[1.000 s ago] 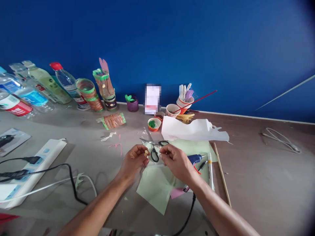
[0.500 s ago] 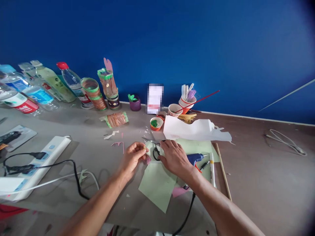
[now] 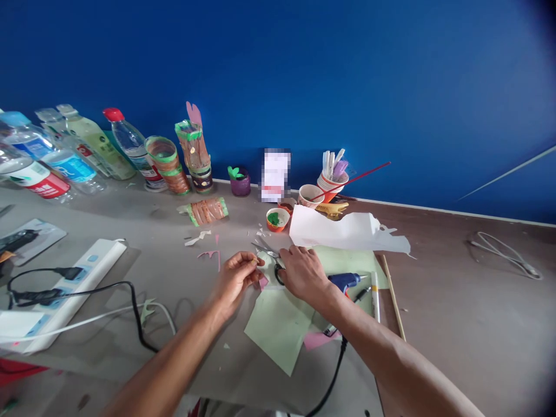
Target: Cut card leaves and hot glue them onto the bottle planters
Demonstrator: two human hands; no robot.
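Observation:
My left hand (image 3: 237,279) is pinched shut on a small pale piece (image 3: 255,262) held just above the table. A small pink paper scrap (image 3: 262,282) lies beside its fingertips. My right hand (image 3: 302,272) rests over the black-handled scissors (image 3: 269,253), fingers curled down on the handles; only the blades and part of one loop show. Both hands sit over light green paper sheets (image 3: 278,327). A blue glue gun (image 3: 345,281) lies just right of my right wrist.
A white paper sheet (image 3: 347,231), a small bowl of green paint (image 3: 277,219) and cups of tools (image 3: 332,182) lie behind. Bottles (image 3: 125,145) and decorated containers (image 3: 167,165) line the blue wall. At left is a power strip (image 3: 65,292) with black cables. A thin wooden stick (image 3: 394,298) lies right.
My right hand has moved down and forward onto the scissors. My left hand keeps its pinch and has shifted slightly. The view has drifted a little.

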